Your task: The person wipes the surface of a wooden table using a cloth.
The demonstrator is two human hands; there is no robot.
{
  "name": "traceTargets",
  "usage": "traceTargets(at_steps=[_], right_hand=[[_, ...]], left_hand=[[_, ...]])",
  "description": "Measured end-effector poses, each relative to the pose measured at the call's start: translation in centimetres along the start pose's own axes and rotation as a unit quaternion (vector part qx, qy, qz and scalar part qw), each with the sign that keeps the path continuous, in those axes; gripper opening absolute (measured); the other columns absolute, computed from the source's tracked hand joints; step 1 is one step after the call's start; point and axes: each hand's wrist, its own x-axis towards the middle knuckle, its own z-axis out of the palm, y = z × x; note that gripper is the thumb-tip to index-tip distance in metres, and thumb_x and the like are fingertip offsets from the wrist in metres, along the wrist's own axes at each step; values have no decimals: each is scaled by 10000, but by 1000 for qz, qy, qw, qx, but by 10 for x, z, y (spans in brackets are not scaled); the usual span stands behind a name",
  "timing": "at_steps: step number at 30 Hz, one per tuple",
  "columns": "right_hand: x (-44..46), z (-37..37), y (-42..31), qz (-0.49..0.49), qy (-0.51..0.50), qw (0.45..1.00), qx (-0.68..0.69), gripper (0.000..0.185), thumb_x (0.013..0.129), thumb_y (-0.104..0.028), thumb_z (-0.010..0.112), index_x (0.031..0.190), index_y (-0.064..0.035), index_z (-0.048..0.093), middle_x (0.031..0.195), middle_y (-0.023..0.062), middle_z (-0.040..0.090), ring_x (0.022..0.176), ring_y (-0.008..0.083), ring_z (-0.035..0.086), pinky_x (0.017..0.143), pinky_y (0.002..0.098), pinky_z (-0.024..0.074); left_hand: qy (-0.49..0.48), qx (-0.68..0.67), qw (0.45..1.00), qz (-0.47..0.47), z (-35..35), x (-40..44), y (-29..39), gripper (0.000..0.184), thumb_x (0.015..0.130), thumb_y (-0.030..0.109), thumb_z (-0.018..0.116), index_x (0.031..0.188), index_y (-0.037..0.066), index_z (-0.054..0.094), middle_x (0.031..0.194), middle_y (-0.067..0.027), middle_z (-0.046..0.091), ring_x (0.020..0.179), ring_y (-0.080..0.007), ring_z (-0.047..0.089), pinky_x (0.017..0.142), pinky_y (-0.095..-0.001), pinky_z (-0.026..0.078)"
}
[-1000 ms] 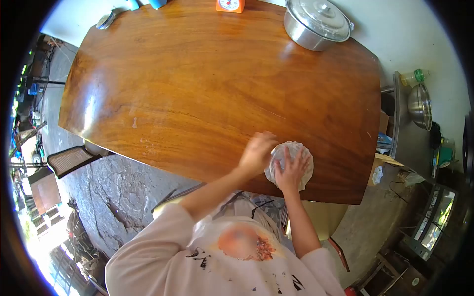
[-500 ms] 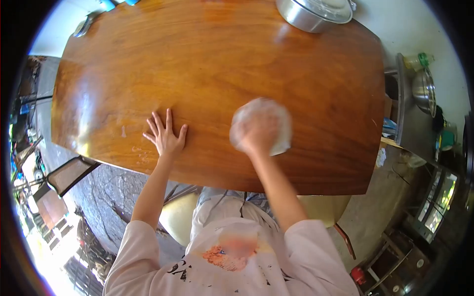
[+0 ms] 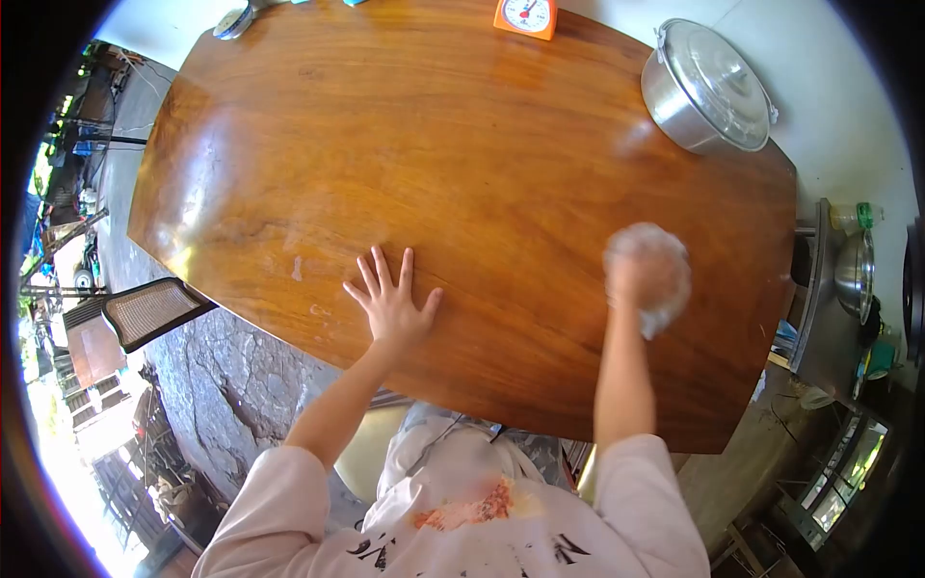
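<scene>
Flat on the polished wooden table (image 3: pixel 462 164), my left hand (image 3: pixel 397 306) lies palm down with its fingers spread and nothing in it. Over to the right, my right hand (image 3: pixel 631 272) is pressed onto a pale, crumpled cloth (image 3: pixel 673 279) against the tabletop. Motion smears that hand and the cloth, so the single fingers do not show clearly. The cloth sticks out around the hand, mostly on its right side. Small whitish marks are on the wood left of my left hand.
A lidded metal pot (image 3: pixel 699 91) stands at the back right, and an orange dial scale (image 3: pixel 526 17) at the far edge. A bowl (image 3: pixel 233 21) sits at the far left corner. A chair (image 3: pixel 154 310) is beside the left edge; a metal basin (image 3: pixel 854 276) rests on a side shelf.
My right hand has slid to the right across the table with the cloth. My left hand stays flat and spread. The view has shifted, bringing the orange scale and the whole pot into sight.
</scene>
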Motion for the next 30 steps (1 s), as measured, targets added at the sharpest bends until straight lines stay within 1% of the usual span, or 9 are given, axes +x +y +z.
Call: traceTargets(at_steps=[3, 5, 9, 11, 13, 18, 24, 29, 30], right_hand=[[-65, -49, -142, -237, -296, 918, 120, 639, 967, -509, 531, 1489, -141, 534, 1603, 163, 436, 1525, 401, 291, 1251, 570, 171], [-132, -83, -149, -388, -259, 848, 250, 605, 932, -482, 606, 1488, -248, 562, 1628, 142, 408, 1533, 426, 280, 1228, 613, 210], [-152, -142, -33, -441, -317, 799, 258, 530, 894, -466, 661, 1400, -310, 633, 1552, 98, 497, 1442, 404, 415, 1152, 617, 315], [-122, -147, 43, -429, -236, 840, 231, 534, 891, -494, 585, 1337, -217, 683, 1394, 132, 605, 1347, 435, 498, 1103, 619, 360], [-81, -130, 127, -359, -204, 902, 130, 547, 940, -470, 516, 1349, -139, 668, 1432, 229, 568, 1373, 475, 467, 1140, 648, 325], [21, -36, 322, -57, -130, 989, -45, 599, 1026, -517, 470, 1507, -166, 538, 1577, 200, 450, 1467, 404, 388, 1219, 567, 266], [127, -6, 338, 330, -163, 902, -226, 577, 994, -557, 450, 1438, -202, 549, 1498, 127, 523, 1378, 333, 501, 1120, 519, 410], [117, 11, 148, -55, -139, 989, -10, 436, 914, -374, 584, 1229, -82, 660, 1329, 124, 632, 1281, 298, 540, 1100, 464, 402], [95, 14, 113, -103, -124, 987, 20, 505, 943, -420, 564, 1329, -101, 631, 1437, 142, 583, 1394, 341, 461, 1190, 523, 301]], left_hand=[[18, -17, 1000, 8, 5, -2, -2, 755, 974, 553, 516, 1618, 194, 352, 1692, -260, 167, 1553, -519, 95, 1147, -801, 29], [28, -25, 999, 5, 22, -2, -13, 726, 989, 483, 508, 1613, 148, 353, 1692, -245, 190, 1557, -506, 107, 1159, -787, 24], [21, -50, 998, -19, 14, -2, -10, 732, 990, 425, 506, 1595, 46, 344, 1698, -217, 200, 1566, -474, 117, 1197, -737, 6], [22, -61, 998, -25, 8, 1, -7, 757, 979, 434, 546, 1599, 54, 335, 1701, -207, 196, 1570, -466, 104, 1204, -727, 5], [11, -63, 997, -36, 0, -1, 1, 775, 972, 441, 567, 1600, 54, 329, 1702, -204, 194, 1572, -462, 98, 1207, -724, 4], [41, -64, 996, -49, 1, -2, 2, 780, 937, 436, 626, 1597, 116, 365, 1707, -152, 230, 1581, -402, 140, 1239, -666, 22], [67, -42, 996, -41, 12, 2, 0, 794, 901, 409, 650, 1591, 123, 380, 1698, -150, 263, 1586, -392, 142, 1233, -664, 35], [70, -6, 997, -29, 26, 0, -9, 793, 916, 414, 624, 1607, 143, 344, 1708, -134, 239, 1585, -390, 143, 1227, -680, 36], [67, 7, 997, -29, 27, 0, -10, 798, 923, 416, 617, 1615, 147, 325, 1712, -132, 227, 1584, -389, 148, 1227, -681, 39]])
